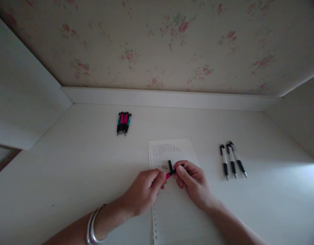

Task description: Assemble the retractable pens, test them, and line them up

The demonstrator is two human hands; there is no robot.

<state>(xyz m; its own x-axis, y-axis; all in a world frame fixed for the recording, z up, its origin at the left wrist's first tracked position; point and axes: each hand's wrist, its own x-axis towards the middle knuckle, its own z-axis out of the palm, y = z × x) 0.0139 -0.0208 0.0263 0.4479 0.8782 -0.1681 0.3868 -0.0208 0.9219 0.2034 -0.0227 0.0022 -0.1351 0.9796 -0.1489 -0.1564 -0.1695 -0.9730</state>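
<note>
Both my hands meet over a sheet of lined paper [172, 211] on the white desk. My left hand [144, 190] pinches the pink end of a pink and black pen [171, 174]. My right hand [192, 182] grips the pen's black end, fingers curled round it. A separate black pen part [170, 165] and a small spring [164, 167] lie on the paper just beyond my fingers. Faint handwriting [166, 149] fills the top of the sheet.
A bundle of several pink, teal and black pens [123, 123] lies at the back left of the desk [70, 177]. Three white and black pens [232, 160] lie side by side to the right. A flowered wall rises behind.
</note>
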